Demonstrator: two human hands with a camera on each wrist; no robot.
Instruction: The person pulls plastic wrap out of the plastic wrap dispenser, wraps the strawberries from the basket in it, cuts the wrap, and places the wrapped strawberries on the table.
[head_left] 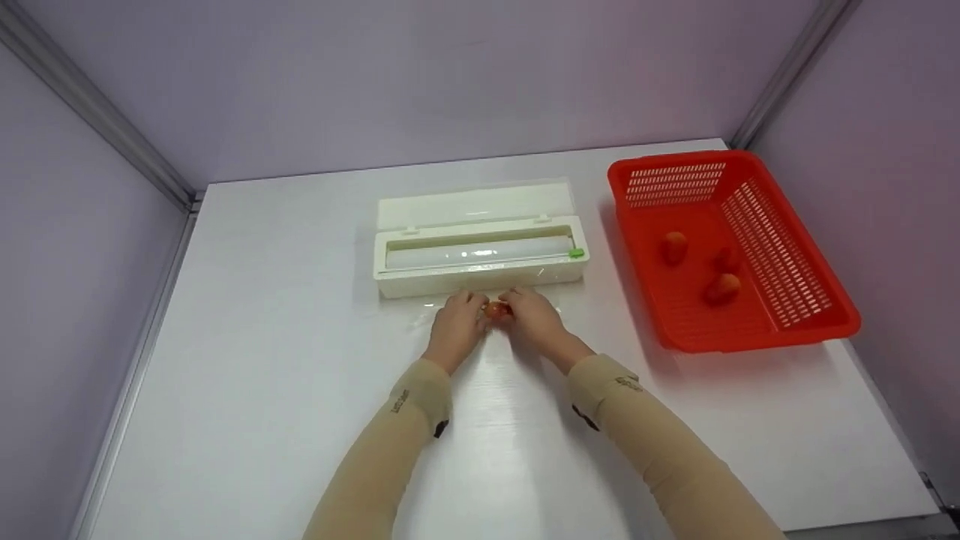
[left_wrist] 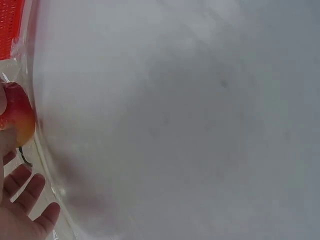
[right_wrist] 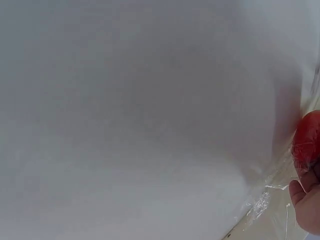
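Note:
In front of a white cling film box (head_left: 480,283), both hands hold one small red-and-yellow pear (head_left: 496,309). The left hand (head_left: 457,328) has it from the left; in the left wrist view its thumb and a finger pinch the pear (left_wrist: 20,114), whose dark stem points down, while the other fingers spread. From the right, the right hand (head_left: 535,319) grips the pear's red end. Clear cling film (right_wrist: 261,201) wrinkles around that end in the right wrist view. The head view shows the pear partly hidden between the fingers.
The box lid (head_left: 476,204) stands raised behind a film roll (head_left: 480,253), with a green slider (head_left: 576,253) at the right end. A red basket (head_left: 649,304) at the right holds three red-and-yellow fruits (head_left: 673,247). Walls enclose the white table (head_left: 262,360) behind and at both sides.

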